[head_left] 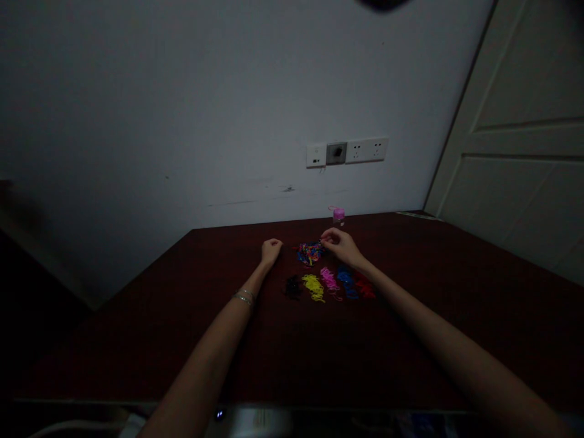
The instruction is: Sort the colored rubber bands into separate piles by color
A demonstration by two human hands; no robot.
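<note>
"Where was the mixed heap of elastic bands [310, 252]?"

"Towards the far side of the dark red tabletop [182, 347], between the hands. I'd guess it sat there so both could reach it."

"And the single-colour piles?"

"On the near side of the heap: black bands [293, 288] at seven o'clock, yellow bands [314, 287] at six, pink bands [329, 281] at five, then blue bands [347, 284] and red bands [365, 288] out towards four. The spacing probably kept the colours from tangling."

"What about the grip?"

"The right hand [343, 246] reached in at about three, fingertips at the heap's edge. It was too dim to tell whether they pinched a band. The left hand [271, 250] lay at nine, apart from the heap, fingers curled together with nothing visible in them, perhaps just resting."

"Anything farther out?"

"A pink-capped bottle [338, 214] stood at one o'clock, just beyond the right hand, likely out of the way of the bands. Past it, also around one, wall sockets [366, 149]."
</note>
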